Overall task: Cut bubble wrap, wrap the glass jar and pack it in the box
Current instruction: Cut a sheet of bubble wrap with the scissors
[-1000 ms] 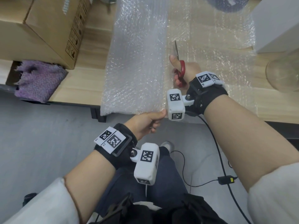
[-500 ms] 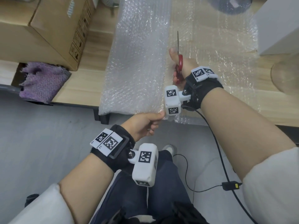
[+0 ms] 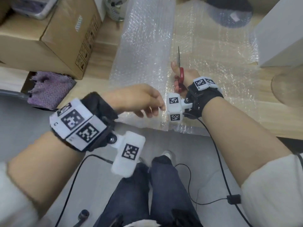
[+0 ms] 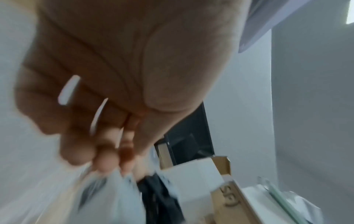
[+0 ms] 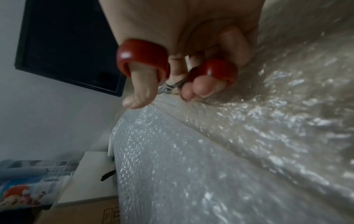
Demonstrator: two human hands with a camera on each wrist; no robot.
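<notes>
on table (image 3: 101, 46), right hand (image 3: 183, 76) grip grasps scissors (image 3: 180, 72); left hand (image 3: 141, 99) pinches bubble wrap (image 3: 144, 51).

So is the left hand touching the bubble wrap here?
Touching. In the left wrist view, the left hand's fingers pinch a bunched edge of the bubble wrap, though the picture is blurred.

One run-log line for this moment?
step: cutting | right hand: holds red-handled scissors | left hand: pinches clear bubble wrap sheet edge
</notes>
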